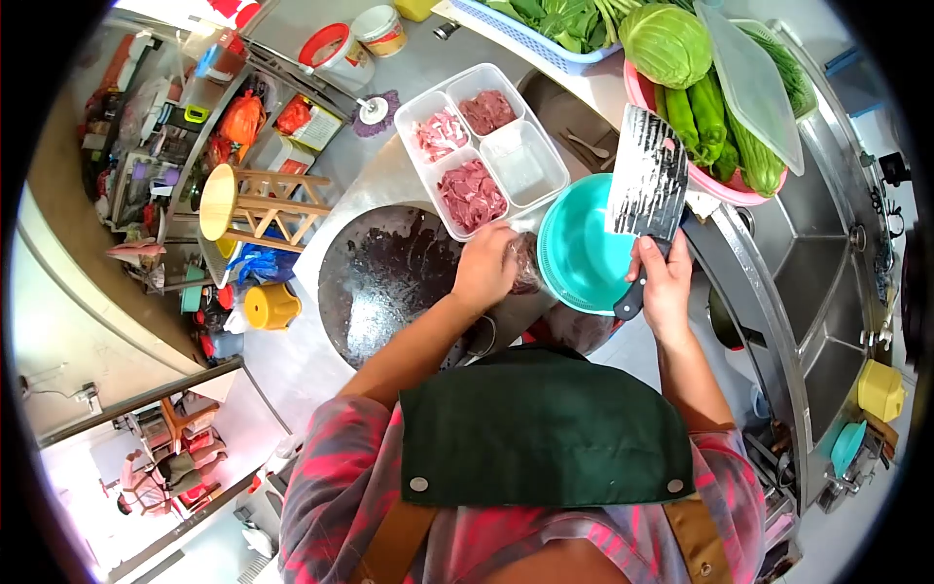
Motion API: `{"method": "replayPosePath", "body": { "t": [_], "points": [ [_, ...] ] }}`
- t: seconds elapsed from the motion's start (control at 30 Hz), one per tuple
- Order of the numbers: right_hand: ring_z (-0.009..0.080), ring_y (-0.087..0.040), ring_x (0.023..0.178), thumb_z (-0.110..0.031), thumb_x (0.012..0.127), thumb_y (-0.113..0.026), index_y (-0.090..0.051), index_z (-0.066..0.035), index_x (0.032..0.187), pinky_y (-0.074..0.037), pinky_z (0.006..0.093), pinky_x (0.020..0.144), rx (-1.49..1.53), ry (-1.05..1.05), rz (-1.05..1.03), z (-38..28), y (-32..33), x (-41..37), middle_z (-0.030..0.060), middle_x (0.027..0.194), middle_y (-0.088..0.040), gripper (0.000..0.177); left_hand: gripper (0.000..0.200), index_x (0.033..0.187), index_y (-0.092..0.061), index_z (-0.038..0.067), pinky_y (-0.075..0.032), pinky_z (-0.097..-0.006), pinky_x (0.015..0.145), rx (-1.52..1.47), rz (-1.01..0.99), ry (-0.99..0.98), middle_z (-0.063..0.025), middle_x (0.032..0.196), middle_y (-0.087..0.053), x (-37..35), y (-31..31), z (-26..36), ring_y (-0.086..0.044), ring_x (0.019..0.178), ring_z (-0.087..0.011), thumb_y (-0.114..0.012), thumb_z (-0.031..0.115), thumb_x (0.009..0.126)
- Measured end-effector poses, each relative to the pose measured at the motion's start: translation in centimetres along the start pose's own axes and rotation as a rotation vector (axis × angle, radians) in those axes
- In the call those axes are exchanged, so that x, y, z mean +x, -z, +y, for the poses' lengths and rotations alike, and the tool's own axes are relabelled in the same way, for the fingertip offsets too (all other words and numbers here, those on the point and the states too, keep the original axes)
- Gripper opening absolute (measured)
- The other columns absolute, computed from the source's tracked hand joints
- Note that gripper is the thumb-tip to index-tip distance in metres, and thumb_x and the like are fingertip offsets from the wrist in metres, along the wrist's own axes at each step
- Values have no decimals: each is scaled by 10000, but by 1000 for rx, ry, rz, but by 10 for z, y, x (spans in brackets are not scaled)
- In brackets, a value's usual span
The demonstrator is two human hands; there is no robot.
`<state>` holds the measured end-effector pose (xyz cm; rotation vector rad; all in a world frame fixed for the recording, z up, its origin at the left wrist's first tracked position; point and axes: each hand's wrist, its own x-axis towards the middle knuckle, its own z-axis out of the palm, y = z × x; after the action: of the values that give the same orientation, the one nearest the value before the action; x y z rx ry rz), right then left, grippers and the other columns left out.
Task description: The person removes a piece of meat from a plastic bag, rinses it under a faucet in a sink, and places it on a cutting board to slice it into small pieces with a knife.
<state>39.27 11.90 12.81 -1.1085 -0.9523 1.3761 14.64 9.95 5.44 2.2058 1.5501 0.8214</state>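
Observation:
My right hand (664,277) is closed round the black handle of a cleaver (654,161). Its broad blade points away from me, wet and streaked, over the right edge of a turquoise plastic basin (584,243). Left of the basin, my left hand (489,265) has its fingers curled at a dark reddish-brown lump (525,263). What those fingers hold is partly hidden. Just beyond it lies a clear divided tray (518,201). Cut raw meat (472,193) fills three of its compartments, including paler pieces at the left; another shows its bare bottom.
A large blackened wok (384,277) sits left of my left forearm. At the right back, a pink basin (637,92) holds cabbage (666,46) and green peppers (708,112). Steel sinks (817,273) line the right side. A wooden stool (219,201) stands at the left.

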Motion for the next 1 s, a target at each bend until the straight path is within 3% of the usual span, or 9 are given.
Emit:
{"method": "replayPosePath", "body": {
  "t": [0.07,0.13,0.23,0.33,0.5,0.67,0.77,0.9,1.0],
  "points": [
    [90,-477,536,-85,881,-516,-462,-22,1003,-421,222,488,-41,24,-43,1,-2,-4,38,758,-525,148,257,924,-555,23,-446,-386,749,5,336,32,-146,897,-566,6,6,-7,-540,823,-339,-617,15,675],
    [75,-466,530,-90,874,-534,-462,-31,996,-409,213,480,-57,44,-65,7,1,-5,20,749,-522,154,116,853,-572,17,-461,-333,614,-105,383,250,-134,762,-566,20,15,-13,-571,685,-279,-584,5,739],
    [49,-440,521,-110,861,-566,-461,-50,1002,-381,196,459,-275,19,-23,9,0,-4,-19,709,-496,186,89,827,-593,17,-469,-322,616,63,276,282,-120,709,-564,38,15,-44,-580,665,-275,-594,33,740],
    [55,-458,503,-109,864,-555,-474,-32,938,-373,195,459,-269,59,-3,5,-5,-2,-7,688,-504,134,152,857,-627,36,-475,-340,715,-236,130,357,-137,841,-576,59,4,-40,-580,769,-288,-624,94,717],
    [49,-439,512,-84,857,-558,-450,-39,966,-374,196,447,-258,81,-50,2,-7,0,-16,697,-489,160,260,909,-673,129,-405,-366,906,142,-304,458,-157,1221,-456,92,9,-19,-491,1062,-292,-666,154,650],
    [53,-451,500,-79,854,-559,-455,-32,942,-380,197,445,-238,65,-26,2,0,-4,-10,688,-495,145,208,898,-678,159,-423,-355,883,169,-514,391,-99,1160,-528,93,-2,-35,-523,1040,-276,-617,158,700],
    [58,-462,496,-95,856,-557,-463,-26,970,-384,197,453,-235,77,-27,9,9,-5,5,697,-511,163,172,902,-651,116,-465,-377,778,281,-671,129,-89,1019,-587,95,3,-39,-576,907,-286,-537,115,774],
    [62,-466,495,-108,862,-548,-469,-15,998,-387,196,461,-227,82,-30,4,7,-4,20,706,-524,182,145,894,-610,67,-476,-365,732,318,-485,-32,-96,965,-579,89,22,-18,-577,858,-295,-540,128,782],
    [61,-465,498,-103,862,-543,-472,-19,983,-387,194,461,-232,103,-26,-1,2,-3,18,703,-522,163,125,870,-573,36,-486,-356,685,164,-140,-83,-109,915,-565,81,36,-3,-578,793,-301,-556,133,792]
  ]
}}
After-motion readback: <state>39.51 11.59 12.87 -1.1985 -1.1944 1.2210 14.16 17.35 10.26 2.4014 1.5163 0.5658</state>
